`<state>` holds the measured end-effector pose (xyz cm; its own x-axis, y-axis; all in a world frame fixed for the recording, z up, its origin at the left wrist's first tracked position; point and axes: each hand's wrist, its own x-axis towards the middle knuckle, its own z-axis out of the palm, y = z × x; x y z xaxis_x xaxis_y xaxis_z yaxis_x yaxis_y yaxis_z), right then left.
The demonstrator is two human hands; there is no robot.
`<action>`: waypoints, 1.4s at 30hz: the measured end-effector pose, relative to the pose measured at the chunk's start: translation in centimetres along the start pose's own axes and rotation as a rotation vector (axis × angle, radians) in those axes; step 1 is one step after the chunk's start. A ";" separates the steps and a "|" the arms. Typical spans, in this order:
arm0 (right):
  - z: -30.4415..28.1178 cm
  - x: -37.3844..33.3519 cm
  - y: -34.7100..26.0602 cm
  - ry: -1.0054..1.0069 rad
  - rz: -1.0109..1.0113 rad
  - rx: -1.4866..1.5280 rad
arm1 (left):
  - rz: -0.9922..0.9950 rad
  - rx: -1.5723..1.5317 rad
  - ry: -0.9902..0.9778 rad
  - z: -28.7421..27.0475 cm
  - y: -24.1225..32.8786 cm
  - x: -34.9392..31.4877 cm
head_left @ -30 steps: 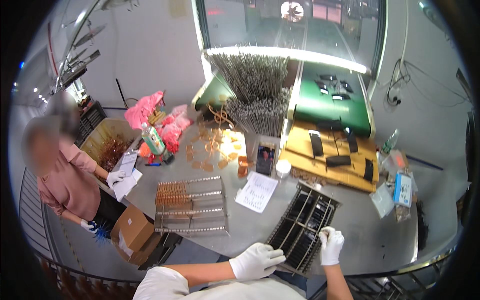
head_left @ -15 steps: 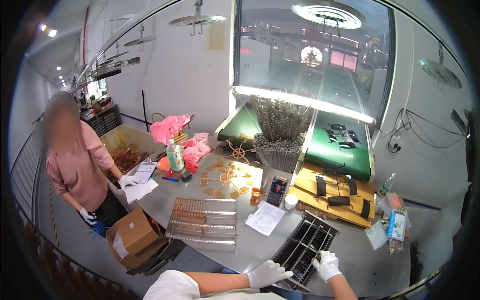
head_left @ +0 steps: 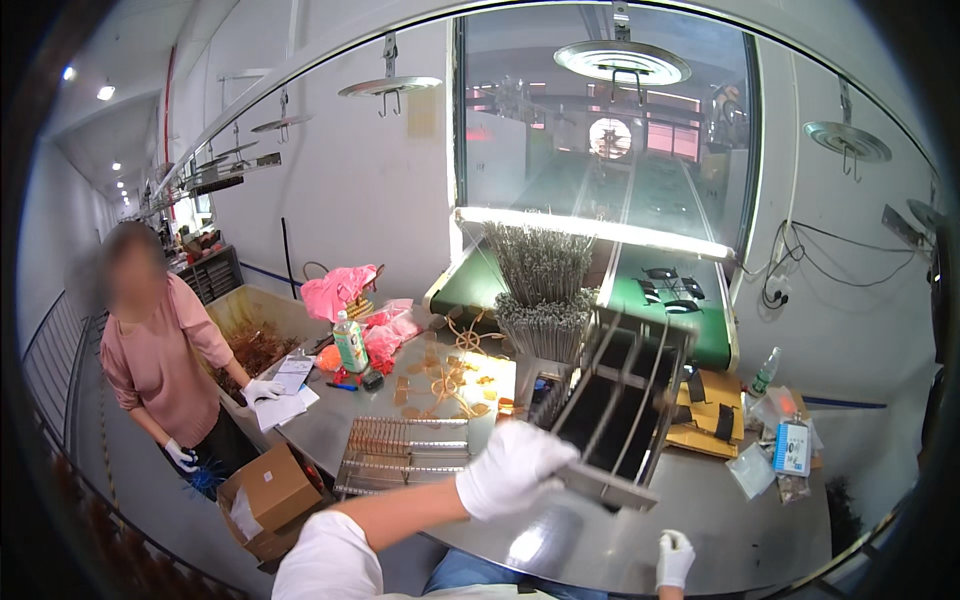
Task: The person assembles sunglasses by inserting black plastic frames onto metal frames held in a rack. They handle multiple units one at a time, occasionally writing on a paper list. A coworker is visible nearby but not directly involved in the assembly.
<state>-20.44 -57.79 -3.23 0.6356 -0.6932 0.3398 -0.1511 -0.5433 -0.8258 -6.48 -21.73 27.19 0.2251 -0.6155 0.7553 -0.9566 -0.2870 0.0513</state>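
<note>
Rack [head_left: 622, 400] w/ dark flat pieces in it, seen in the head view (only one to go by): it's ahead of the person, a bit R of their middle, & looks held up off the table [head_left: 760, 515], hiding part of the cardboard [head_left: 688, 438] behind. Long axis runs away from the body, near end low, far end leaning slightly R toward the green belt [head_left: 712, 338]. L hand [head_left: 517, 470], gloved, is the nearer one: it grips the near L corner, fingers on the edge, arm reaching in across the front. R hand [head_left: 675, 562], also gloved, is below & to the R of the near end, apart from it, fingers curled; can't tell if anything's in it. So one-handed hold, afaict, w/ the far end unsupported by any hand.

Other rack [head_left: 405, 455], w/ copper-coloured pieces, lies on the table L of the L hand. Wire bundle [head_left: 540, 270] stands just beyond the raised one. Co-worker [head_left: 160, 340] in pink is well off L.
</note>
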 end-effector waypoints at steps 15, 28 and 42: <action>3.1 -2.4 -1.2 -0.325 0.017 -0.075 | 0.164 0.624 0.222 -12.3 -8.4 31.0; 4.2 -3.0 -0.9 -0.257 -0.114 -0.073 | 0.160 0.714 0.320 -2.8 -16.2 34.0; 5.1 -2.3 -2.9 -0.349 -0.080 -0.163 | 0.447 0.642 0.712 -2.5 -9.8 25.1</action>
<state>-17.57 -52.19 -3.94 0.8653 -0.4581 0.2034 -0.1909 -0.6765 -0.7113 8.06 -32.57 47.33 -0.4831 -0.2487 0.8395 -0.6012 -0.6028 -0.5246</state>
